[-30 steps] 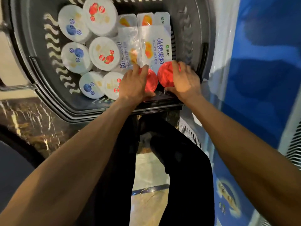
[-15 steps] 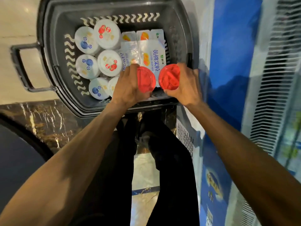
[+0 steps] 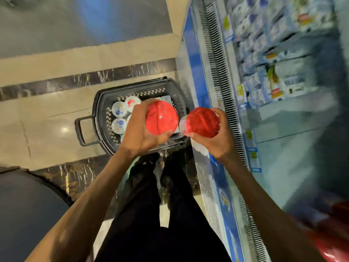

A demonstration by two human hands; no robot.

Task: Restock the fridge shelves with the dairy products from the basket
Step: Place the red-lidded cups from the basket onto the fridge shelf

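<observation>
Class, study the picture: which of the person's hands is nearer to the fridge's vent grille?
Right. The right hand, gripping a red-lidded tub, is beside the vent grille; the left hand, gripping the other red-lidded tub, is over the basket.

A red-lidded tub (image 3: pixel 161 118) is gripped in the left hand (image 3: pixel 140 133) and another (image 3: pixel 202 122) in the right hand (image 3: pixel 220 138), above the basket (image 3: pixel 100 110) beside the fridge (image 3: pixel 283 72).

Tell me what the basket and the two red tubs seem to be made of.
Basket: matt dark grey plastic, judging by its moulded slotted walls. Left tub: probably plastic, glossy red top with a bright glint. Right tub: the same, with clear shiny film or wall at its edge.
</observation>
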